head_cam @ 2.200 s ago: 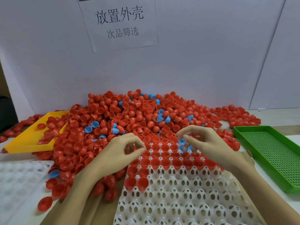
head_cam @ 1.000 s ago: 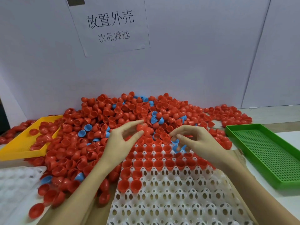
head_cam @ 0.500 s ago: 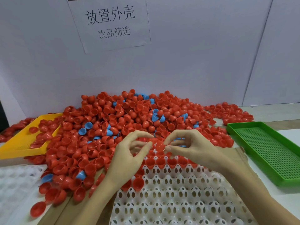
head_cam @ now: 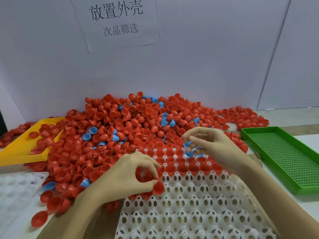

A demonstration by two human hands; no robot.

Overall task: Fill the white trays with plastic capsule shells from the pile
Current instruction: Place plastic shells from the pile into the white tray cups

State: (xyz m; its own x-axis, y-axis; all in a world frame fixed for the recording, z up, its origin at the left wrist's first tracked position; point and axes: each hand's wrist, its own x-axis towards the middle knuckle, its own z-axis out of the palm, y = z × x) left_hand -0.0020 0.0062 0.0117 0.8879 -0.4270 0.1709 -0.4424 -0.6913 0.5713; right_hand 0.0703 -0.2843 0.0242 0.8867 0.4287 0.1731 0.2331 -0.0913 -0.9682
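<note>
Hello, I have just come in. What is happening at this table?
A person is filling a white tray with plastic shells from a big red and blue pile. The left hand pinches a red shell just over the tray. The right hand fingers a blue shell at the tray's far rows, which are already filled; the near rows are empty.

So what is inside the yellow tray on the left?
The yellow tray holds loose red shells, spilled in from the pile along its right side. Part of its floor shows bare. What lies beneath those shells is covered.
</note>
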